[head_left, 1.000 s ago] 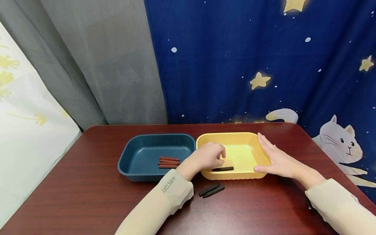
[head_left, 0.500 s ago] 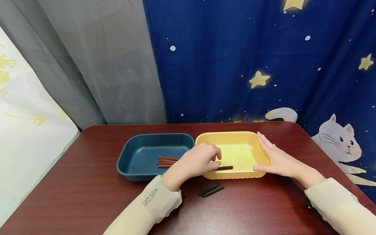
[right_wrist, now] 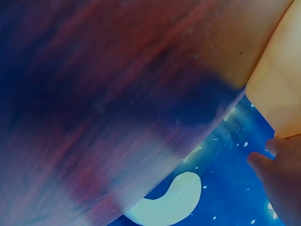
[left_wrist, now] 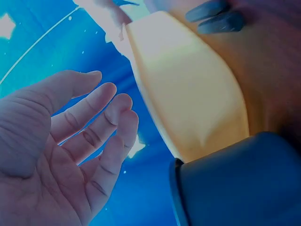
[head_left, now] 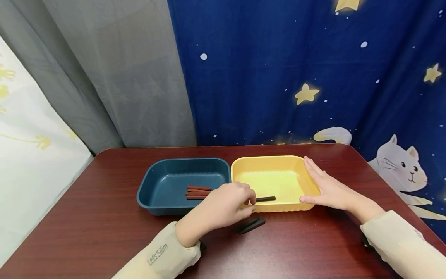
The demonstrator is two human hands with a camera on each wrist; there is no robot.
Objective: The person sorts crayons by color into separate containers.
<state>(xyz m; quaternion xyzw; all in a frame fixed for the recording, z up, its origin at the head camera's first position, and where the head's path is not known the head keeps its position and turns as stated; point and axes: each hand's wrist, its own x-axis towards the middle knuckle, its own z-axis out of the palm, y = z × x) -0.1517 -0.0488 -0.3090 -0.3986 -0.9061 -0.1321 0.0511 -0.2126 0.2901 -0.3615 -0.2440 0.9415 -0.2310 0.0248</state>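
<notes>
My left hand hovers over the near left corner of the yellow tray. Its fingers curl loosely, and the left wrist view shows nothing in the palm. A pair of short black sticks lies on the table just beyond its fingertips, partly overlapped by the hand. One more black stick rests inside the yellow tray along the near wall. At that tray's right end my right hand touches the rim, fingers straight and thumb spread toward the front corner.
A dark blue tray stands to the left, right beside the yellow one, with several reddish-brown sticks on its floor. Both trays sit on a dark red wooden table. Behind it hang a grey curtain and a blue starry one.
My left hand has drawn back out of the yellow tray, moving left and toward me, leaving the black stick inside. My right hand has stayed at the tray's right end.
</notes>
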